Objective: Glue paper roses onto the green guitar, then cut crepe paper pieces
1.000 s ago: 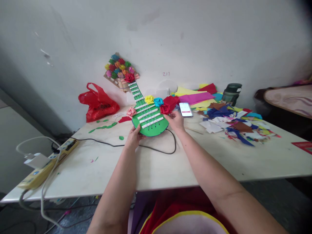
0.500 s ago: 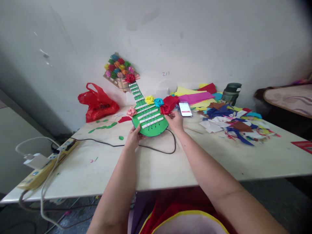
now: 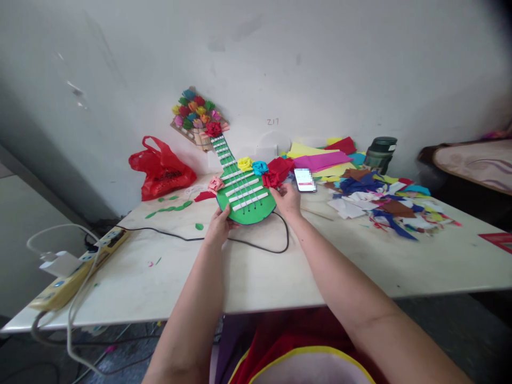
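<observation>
Bench (image 3: pixel 264 282) | green guitar (image 3: pixel 248 214) tilted above it | left hand (image 3: pixel 218 226) holds its lower left edge | right hand (image 3: pixel 288 200) holds its right edge, below red flower (image 3: pixel 279 172) | no clear change since a second ago; likely steady holding

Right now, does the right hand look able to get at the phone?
Probably yes: the phone sits close beside the right hand, with nothing visible between them, though that hand would likely have to release the green guitar first.
</observation>
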Tool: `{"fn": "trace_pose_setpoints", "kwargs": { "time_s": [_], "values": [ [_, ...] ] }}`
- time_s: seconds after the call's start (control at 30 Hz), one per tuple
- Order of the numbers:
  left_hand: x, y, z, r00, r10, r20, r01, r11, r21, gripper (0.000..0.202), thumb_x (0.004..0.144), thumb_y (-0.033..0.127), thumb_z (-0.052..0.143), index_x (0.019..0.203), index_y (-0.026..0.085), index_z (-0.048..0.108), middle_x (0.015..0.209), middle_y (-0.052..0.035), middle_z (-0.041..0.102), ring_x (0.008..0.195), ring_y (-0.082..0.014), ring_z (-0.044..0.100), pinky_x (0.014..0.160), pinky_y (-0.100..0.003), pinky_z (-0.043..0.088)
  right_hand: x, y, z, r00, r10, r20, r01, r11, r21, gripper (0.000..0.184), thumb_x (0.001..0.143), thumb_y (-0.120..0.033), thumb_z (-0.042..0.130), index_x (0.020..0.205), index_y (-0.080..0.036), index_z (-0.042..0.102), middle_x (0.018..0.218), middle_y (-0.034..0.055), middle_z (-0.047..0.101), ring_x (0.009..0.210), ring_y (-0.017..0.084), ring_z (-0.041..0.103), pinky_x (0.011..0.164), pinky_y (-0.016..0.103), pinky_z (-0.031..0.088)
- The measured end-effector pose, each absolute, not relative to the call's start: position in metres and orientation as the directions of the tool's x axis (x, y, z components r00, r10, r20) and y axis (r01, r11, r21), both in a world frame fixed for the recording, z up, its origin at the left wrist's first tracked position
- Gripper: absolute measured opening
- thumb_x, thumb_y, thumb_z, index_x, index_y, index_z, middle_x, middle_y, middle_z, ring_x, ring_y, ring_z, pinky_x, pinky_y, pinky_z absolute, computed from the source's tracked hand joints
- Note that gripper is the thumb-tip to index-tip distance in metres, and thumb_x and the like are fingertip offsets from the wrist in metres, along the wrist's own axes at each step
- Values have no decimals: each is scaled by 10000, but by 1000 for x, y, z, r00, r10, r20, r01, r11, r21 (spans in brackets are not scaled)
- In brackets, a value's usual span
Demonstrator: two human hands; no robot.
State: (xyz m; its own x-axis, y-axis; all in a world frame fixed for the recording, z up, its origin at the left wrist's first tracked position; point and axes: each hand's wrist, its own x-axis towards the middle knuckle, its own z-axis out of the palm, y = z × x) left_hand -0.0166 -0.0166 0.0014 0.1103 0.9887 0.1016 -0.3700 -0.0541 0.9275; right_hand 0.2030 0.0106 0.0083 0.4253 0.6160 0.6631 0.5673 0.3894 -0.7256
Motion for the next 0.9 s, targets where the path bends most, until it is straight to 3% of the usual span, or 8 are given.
{"fn": "trace_pose_setpoints", "kwargs": {
  "time_s": [0.27, 0.43, 0.6, 0.77, 0.9],
  "values": [
    [-20, -16, 2, 109, 990, 95, -399, -44, 916, 361, 746, 360, 623, 1018, 160, 496, 615, -8, 628, 405, -143, 574, 367, -227, 458, 201, 9, 7, 393, 617, 681, 511, 469, -720, 503, 619, -532, 642, 943, -162, 540, 747, 30, 589, 605, 152, 528, 632, 300, 436],
    [-21, -13, 0, 112, 991, 77, -418, -24, 908, 359, 789, 339, 576, 1090, 161, 493, 630, -25, 651, 417, -144, 580, 374, -219, 452, 199, 4, 10, 361, 647, 672, 428, 525, -736, 529, 664, -558, 593, 1019, -172, 522, 794, 30, 595, 601, 140, 530, 632, 306, 448],
    [-20, -12, 0, 43, 996, 76, -445, -49, 894, 369, 797, 343, 565, 1117, 174, 490, 672, -33, 656, 439, -154, 592, 386, -227, 455, 203, 4, 9, 440, 694, 570, 280, 497, -821, 492, 732, -598, 471, 1010, -198, 538, 841, 36, 601, 636, 143, 542, 586, 290, 462],
    [-22, -10, 0, -78, 993, 84, -445, -110, 889, 483, 793, 404, 566, 1215, 205, 439, 684, -34, 635, 488, -157, 611, 457, -242, 479, 205, 5, 9, 522, 745, 416, 127, 414, -901, 524, 691, -610, 505, 981, -175, 551, 894, 46, 584, 556, 107, 510, 498, 265, 457],
    [-29, -8, 0, -202, 976, 84, -470, -172, 866, 496, 791, 432, 559, 1222, 223, 433, 743, -47, 635, 524, -164, 625, 476, -245, 488, 205, 3, 8, 522, 765, 378, 106, 381, -918, 521, 666, -597, 537, 963, -170, 558, 878, 36, 576, 533, 94, 505, 488, 262, 463]
  ]
}}
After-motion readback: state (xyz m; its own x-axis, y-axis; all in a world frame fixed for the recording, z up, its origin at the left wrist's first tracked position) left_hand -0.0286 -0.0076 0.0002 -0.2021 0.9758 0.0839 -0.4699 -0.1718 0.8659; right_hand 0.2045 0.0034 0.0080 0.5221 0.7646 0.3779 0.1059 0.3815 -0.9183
